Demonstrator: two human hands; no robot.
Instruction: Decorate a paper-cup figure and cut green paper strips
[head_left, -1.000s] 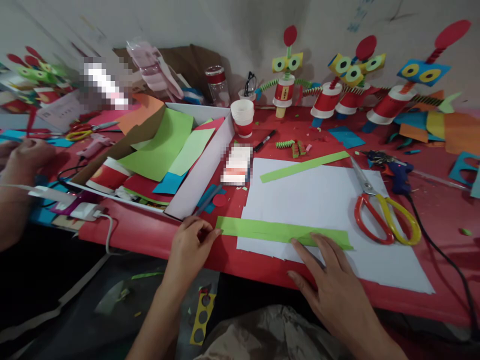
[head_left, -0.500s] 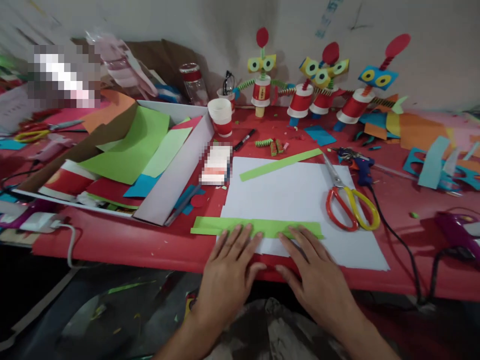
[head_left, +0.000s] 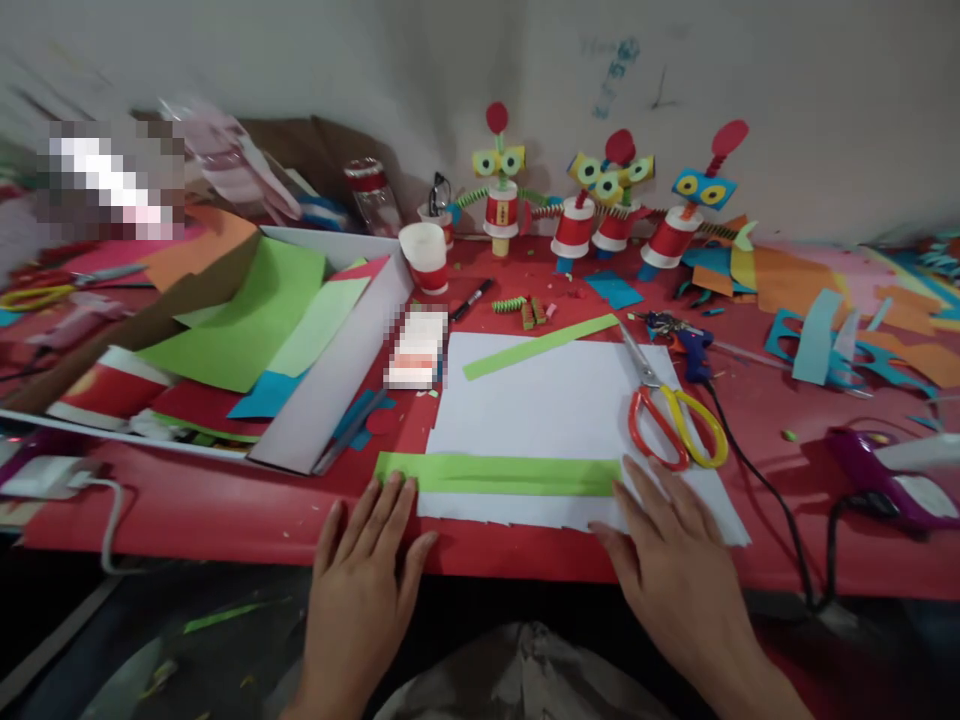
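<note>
A green paper strip (head_left: 510, 475) with a lengthwise crease lies across the lower part of the white paper (head_left: 525, 410). At its left end, my left hand (head_left: 367, 560) rests with fingers stretched out, the tips touching the strip. My right hand (head_left: 667, 550) lies spread at the other end, fingertips on or beside the strip's edge. A narrower green strip (head_left: 540, 347) slants over the top of the white paper. Scissors (head_left: 656, 390) with one red and one yellow handle lie just beyond my right hand.
On the left stands a white box (head_left: 322, 380) of coloured paper. Several paper-cup figures (head_left: 574, 230) line the wall, near stacked paper cups (head_left: 426, 258). A blue glue gun (head_left: 694, 350) and a purple glue gun (head_left: 877, 470) lie right, with a black cord (head_left: 765, 485) trailing over the table edge.
My hands have moved apart, from the middle of the green strip out to its two ends. The strip now lies flatter. The whole view has shifted slightly.
</note>
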